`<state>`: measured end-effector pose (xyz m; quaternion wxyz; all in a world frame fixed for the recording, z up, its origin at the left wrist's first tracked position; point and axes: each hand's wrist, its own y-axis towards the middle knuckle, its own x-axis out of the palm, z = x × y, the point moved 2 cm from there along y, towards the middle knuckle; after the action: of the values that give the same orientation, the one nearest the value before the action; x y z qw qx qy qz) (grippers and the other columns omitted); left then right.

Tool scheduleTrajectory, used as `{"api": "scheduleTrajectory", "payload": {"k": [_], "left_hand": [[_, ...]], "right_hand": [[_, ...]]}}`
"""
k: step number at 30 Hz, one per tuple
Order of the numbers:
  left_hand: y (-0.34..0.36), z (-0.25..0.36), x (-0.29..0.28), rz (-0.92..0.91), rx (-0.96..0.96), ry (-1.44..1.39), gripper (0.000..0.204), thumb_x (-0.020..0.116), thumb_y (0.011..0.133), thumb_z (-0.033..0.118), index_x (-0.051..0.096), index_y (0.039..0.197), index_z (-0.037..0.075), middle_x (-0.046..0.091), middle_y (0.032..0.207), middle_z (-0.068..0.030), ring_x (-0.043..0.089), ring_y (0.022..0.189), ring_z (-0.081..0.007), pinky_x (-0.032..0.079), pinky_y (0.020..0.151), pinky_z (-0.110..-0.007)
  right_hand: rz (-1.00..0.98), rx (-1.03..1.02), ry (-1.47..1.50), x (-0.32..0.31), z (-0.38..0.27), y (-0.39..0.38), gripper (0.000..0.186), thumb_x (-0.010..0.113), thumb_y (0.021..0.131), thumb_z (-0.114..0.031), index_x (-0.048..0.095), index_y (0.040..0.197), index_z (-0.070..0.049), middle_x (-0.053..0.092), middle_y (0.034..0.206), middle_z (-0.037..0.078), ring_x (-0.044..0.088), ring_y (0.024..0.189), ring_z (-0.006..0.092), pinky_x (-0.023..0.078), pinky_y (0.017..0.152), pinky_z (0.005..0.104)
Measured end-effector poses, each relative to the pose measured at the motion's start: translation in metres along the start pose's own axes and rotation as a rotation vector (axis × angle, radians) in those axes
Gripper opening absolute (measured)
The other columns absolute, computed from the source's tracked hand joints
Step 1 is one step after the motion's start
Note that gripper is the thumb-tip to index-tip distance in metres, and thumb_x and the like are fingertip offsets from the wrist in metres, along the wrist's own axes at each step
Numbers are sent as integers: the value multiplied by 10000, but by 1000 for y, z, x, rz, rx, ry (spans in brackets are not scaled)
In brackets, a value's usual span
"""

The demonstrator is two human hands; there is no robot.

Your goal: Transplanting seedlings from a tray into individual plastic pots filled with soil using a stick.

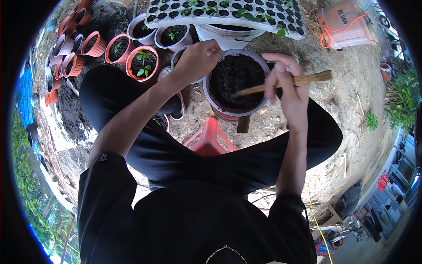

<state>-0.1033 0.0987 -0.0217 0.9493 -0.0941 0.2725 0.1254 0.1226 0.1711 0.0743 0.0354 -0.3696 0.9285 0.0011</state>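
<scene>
A wide pot with a pale rim [208,86] is filled with dark soil [231,72]. My right hand [285,81] grips a flat wooden stick [321,75], whose blurred left end is at the soil. My left hand [200,59] is closed, knuckles up, at the pot's upper left rim, partly over a smaller pot [178,55]; what its fingers hold, if anything, is hidden. An orange pot with a leafy seedling [142,66] stands to the left of it.
A white seedling tray [202,20] lies over a white bucket [206,35] beyond my hands. Several orange pots [96,46] stand at left. A red stool [205,138] is between my legs. A pale container with orange hose [338,26] sits upper right; plants [398,101] grow at right.
</scene>
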Motion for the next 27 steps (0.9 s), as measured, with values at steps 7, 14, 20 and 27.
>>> {"api": "scheduleTrajectory", "payload": {"k": [7,14,20,27], "left_hand": [[-1,4,-2,-19,-26,-9,264,634,901,259,690,1003,22,723,944,-213,705,927,-416,550,841,-455],[0,2,-1,-14,-22,3,270,638,895,267,693,1004,26,721,939,-213,704,919,-421,550,835,-458],[-1,2,-1,-14,-30,-8,278,638,892,274,693,1007,27,722,942,-210,702,918,-420,547,832,-459],[0,3,-1,-19,-39,8,280,636,892,274,689,1006,25,721,951,-211,699,920,-422,544,831,-459]], "right_hand": [[-37,-60,5,30,22,5,314,572,1046,-110,553,1348,-28,706,785,62,702,698,113,522,677,241],[-63,-83,-55,30,23,4,318,592,1031,-104,554,1337,-27,723,802,76,737,720,144,544,709,254],[-122,-34,-71,33,18,1,325,604,1020,-96,562,1337,-39,734,786,80,760,744,162,561,727,258],[-153,70,-45,30,12,0,331,599,1030,-109,549,1349,-37,724,728,88,758,722,164,556,703,253]]}}
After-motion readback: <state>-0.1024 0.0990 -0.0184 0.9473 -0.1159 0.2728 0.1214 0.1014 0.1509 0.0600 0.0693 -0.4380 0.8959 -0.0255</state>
